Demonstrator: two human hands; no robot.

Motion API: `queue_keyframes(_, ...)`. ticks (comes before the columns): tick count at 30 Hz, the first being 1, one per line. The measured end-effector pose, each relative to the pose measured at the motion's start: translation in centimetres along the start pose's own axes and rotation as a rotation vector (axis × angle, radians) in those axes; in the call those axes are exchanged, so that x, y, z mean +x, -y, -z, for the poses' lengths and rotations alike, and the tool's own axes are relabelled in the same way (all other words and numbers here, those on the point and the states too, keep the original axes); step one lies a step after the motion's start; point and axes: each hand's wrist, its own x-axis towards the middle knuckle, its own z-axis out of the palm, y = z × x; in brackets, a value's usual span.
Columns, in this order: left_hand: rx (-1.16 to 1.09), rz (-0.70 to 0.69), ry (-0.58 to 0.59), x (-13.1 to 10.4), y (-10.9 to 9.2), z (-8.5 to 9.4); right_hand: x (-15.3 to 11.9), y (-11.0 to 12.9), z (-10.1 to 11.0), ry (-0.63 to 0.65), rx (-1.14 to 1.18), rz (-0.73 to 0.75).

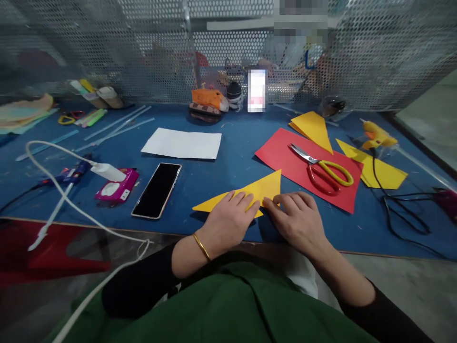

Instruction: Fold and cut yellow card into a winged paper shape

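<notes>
Yellow paper (268, 185), pointed, apparently folded, left hand (230, 216) atop

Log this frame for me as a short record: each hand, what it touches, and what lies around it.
Left hand: laid over the yellow paper, fingers on its surface
Right hand: fingertips at the same paper, nearer its right end; grip unclear
Surface: blue table
Right of the hands: scissors lying on a red sheet; yellow glue gun beyond
Left of the hands: dark-screened phone, then a pink socket block with a white plug in it
Farther back: white sheet
</notes>
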Motion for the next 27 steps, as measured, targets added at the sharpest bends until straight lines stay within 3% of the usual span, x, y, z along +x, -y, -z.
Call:
queue_keyframes(5,0.004,-0.14,-0.028,0.5,2.7,1.0,0.2,-0.7,0.4,-0.219,0.009,0.101)
queue_keyframes(7,0.059,-0.088,-0.119,0.9,3.5,1.1,0.4,-0.5,1.2,-0.248,-0.085,0.082)
queue_keyframes(10,0.074,0.038,-0.259,1.6,3.7,0.9,0.6,0.2,2.5,-0.165,-0.256,0.025)
queue_keyframes(15,0.144,0.038,-0.385,1.6,1.9,-0.3,0.6,2.3,2.8,0.022,-0.281,-0.064)
queue_keyframes(21,0.147,-0.025,-0.314,0.6,0.9,-1.7,0.1,4.4,2.0,0.124,-0.017,-0.131)
queue_keyframes(24,0.117,-0.033,-0.249,0.2,1.0,-1.9,-0.3,3.3,2.9,0.204,0.256,-0.179)
queue_keyframes(27,0.126,-0.041,-0.223,0.1,1.1,-1.9,0.0,0.6,3.6,0.219,0.498,-0.26)
